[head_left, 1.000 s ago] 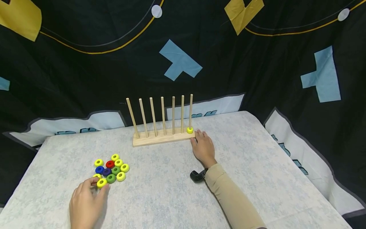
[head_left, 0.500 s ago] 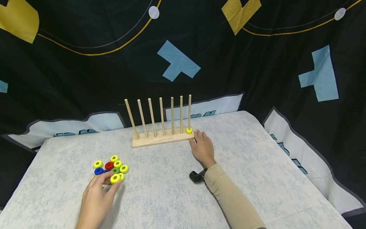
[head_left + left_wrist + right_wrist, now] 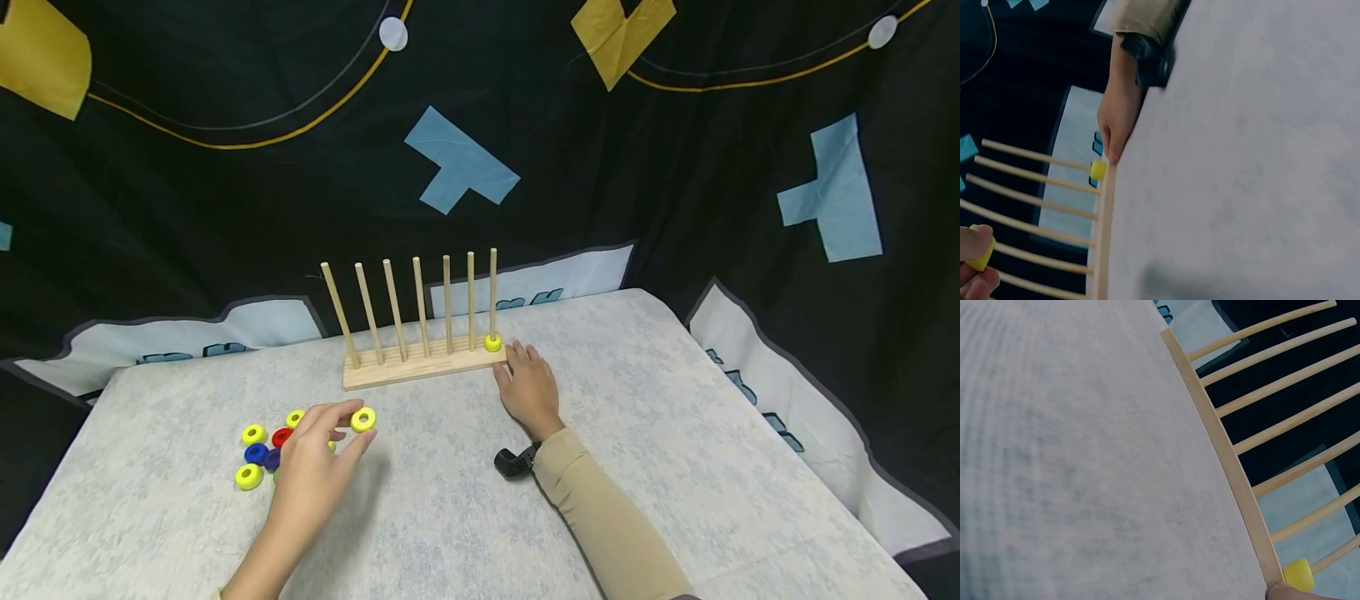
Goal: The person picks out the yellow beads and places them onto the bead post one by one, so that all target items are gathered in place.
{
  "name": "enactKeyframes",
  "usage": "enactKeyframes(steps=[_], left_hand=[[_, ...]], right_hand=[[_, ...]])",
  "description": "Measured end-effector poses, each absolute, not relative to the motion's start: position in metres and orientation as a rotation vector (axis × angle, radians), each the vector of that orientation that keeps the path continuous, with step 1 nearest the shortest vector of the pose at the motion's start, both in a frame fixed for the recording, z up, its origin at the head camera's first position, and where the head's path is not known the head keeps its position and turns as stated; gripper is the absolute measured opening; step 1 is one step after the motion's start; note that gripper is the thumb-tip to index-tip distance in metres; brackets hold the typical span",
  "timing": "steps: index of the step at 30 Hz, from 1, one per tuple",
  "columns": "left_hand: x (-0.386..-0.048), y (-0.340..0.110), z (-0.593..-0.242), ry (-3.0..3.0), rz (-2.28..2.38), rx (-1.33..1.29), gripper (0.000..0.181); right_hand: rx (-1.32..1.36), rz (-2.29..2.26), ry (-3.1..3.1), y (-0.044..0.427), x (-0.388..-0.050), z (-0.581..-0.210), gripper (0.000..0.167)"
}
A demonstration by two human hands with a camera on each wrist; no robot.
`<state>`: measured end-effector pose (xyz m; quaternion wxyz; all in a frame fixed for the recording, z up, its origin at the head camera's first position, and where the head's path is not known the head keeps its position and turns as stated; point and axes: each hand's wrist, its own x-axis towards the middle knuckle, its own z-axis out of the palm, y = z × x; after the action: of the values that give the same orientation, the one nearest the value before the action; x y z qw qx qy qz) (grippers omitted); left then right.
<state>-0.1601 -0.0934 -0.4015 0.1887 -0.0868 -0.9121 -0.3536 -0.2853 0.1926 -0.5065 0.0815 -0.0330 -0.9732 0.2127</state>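
My left hand (image 3: 315, 450) pinches a yellow ring (image 3: 363, 419) between thumb and fingertips, above the table. In the left wrist view this yellow ring (image 3: 982, 255) sits at the fingertips, seen edge-on. Beyond it stands a wooden peg rack (image 3: 423, 368) with a row of upright pegs. One yellow ring (image 3: 492, 342) is around the rightmost peg, down at the base. My right hand (image 3: 531, 390) holds the right end of the base, thumb at the front corner. The right wrist view shows only a fingertip (image 3: 1285, 592) there.
Behind and left of my left hand lie loose rings, including a red ring (image 3: 281, 438), a blue ring (image 3: 256, 453) and a yellow ring (image 3: 248, 477); the hand hides some. A pale cloth covers the table (image 3: 450, 500). A dark curtain (image 3: 300, 200) hangs behind the rack.
My left hand has lifted the yellow ring from the group and carried it right and forward, toward the rack. The right hand stays at the base's end. The view has shifted slightly.
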Motion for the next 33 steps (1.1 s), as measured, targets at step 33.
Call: enactKeyframes(steps=[33], left_hand=[[-0.258, 0.014, -0.335, -2.45, -1.043, -0.618, 0.042]], right_hand=[[-0.111, 0.635, -2.875, 0.191, -0.284, -0.504, 0.056]])
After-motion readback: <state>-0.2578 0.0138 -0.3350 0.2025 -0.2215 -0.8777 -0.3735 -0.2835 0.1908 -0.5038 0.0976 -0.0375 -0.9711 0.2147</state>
